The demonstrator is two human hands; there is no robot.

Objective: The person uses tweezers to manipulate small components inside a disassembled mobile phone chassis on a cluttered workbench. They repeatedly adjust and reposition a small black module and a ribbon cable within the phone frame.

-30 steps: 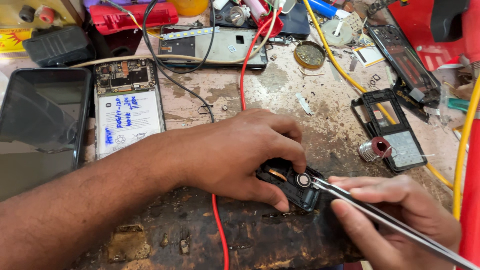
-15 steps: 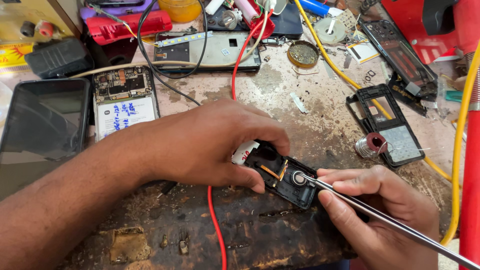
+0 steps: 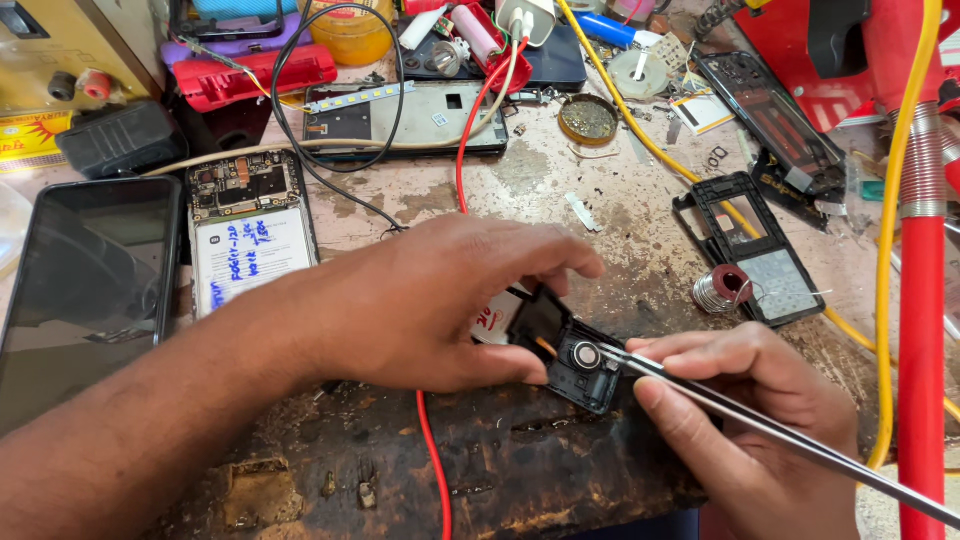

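My left hand [image 3: 440, 305] grips a small black phone body [image 3: 570, 350], opened up, and holds it down on the worn wooden bench. A round metal part [image 3: 586, 355] sits in its lower end. My right hand [image 3: 745, 420] pinches long metal tweezers [image 3: 760, 425], whose tips touch that round part. A red wire [image 3: 432, 450] runs under my left hand toward the bench's near edge.
An opened phone with a white battery [image 3: 250, 235] and a dark screen panel [image 3: 85, 290] lie at the left. A solder spool [image 3: 722, 290] rests on a black phone frame [image 3: 755, 250] at the right. Yellow cable [image 3: 885, 260], a red stand [image 3: 925, 330], and more phone parts crowd the back.
The view has drifted, so the bench items sit lower and further left in frame. Both hands stay on the phone body, and the tweezers remain at the round part.
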